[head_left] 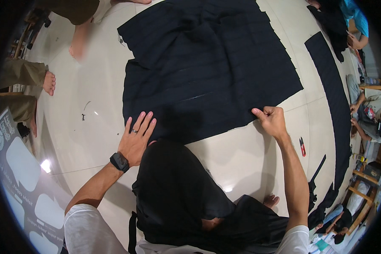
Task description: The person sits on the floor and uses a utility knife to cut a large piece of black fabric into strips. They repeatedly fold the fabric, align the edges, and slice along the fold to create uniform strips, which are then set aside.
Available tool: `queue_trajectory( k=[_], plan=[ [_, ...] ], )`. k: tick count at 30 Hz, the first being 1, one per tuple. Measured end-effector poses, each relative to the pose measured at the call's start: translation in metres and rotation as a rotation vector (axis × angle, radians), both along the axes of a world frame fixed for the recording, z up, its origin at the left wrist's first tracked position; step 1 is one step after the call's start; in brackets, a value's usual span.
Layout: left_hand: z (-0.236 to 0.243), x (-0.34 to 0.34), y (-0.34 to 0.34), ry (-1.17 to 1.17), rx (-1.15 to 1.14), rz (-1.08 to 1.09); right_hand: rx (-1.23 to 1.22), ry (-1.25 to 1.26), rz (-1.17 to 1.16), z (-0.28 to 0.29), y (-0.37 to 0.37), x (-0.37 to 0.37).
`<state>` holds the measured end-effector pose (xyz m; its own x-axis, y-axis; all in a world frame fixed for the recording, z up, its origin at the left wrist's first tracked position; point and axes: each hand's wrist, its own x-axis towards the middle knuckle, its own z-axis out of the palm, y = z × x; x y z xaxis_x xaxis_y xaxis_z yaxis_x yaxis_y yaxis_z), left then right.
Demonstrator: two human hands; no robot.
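While left fingers splay, right fingers grip cloth

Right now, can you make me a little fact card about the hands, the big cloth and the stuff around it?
Left hand: left hand spread at the cloth's near left corner, wearing a ring
Left wrist: dark watch
Right hand: right hand curled, thumb at the near edge; pinching unclear
Cloth: black cloth, wrinkled, jagged right edge
Under it: pale tiled floor
Right side: long black strip; small red-and-black tool
Upper left: someone's bare foot
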<state>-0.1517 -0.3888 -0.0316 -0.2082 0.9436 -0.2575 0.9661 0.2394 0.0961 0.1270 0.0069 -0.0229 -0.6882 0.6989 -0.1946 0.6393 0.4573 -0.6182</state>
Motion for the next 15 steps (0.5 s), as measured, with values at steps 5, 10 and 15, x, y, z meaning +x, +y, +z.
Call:
queue_trajectory(
  k=[5, 10, 15],
  plan=[
    [-0.003, -0.001, -0.001, 0.013, -0.006, -0.009, -0.02, -0.006, -0.029, -0.001, 0.007, 0.007],
    [-0.003, -0.002, -0.001, 0.028, -0.005, -0.019, -0.006, 0.0, -0.061, 0.007, 0.012, 0.008],
    [-0.005, -0.002, -0.001, 0.015, -0.006, -0.015, 0.017, -0.009, -0.075, 0.008, 0.029, 0.018]
  ],
)
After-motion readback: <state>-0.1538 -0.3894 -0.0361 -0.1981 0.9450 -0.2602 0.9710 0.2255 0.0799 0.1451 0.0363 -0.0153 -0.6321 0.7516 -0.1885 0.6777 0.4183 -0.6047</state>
